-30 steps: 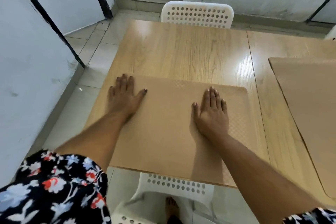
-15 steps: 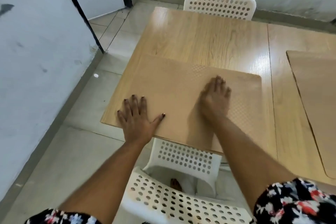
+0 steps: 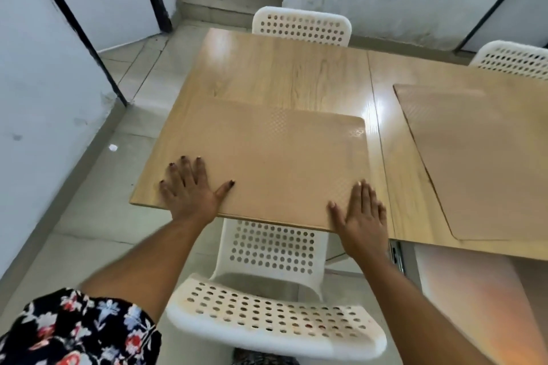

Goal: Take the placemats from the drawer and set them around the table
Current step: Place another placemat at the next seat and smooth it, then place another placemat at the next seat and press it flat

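Note:
A tan placemat (image 3: 275,163) lies flat at the near left corner of the light wooden table (image 3: 284,74). My left hand (image 3: 189,190) rests palm down on the mat's near left corner, fingers spread. My right hand (image 3: 360,216) lies flat on the mat's near right corner, at the table's front edge. Neither hand grips anything. A second tan placemat (image 3: 480,163) lies on the table's right half, partly cut off by the frame edge.
A white perforated chair (image 3: 275,326) stands tucked in right below my hands. Two more white chairs stand at the far side, one in the middle (image 3: 302,27) and one at the right (image 3: 513,59). White walls (image 3: 44,104) and tiled floor lie to the left.
Both hands slid back along the mat toward the near edge; the right hand moved from the mat's middle to its near right corner. The view pulled back, showing more of the chair.

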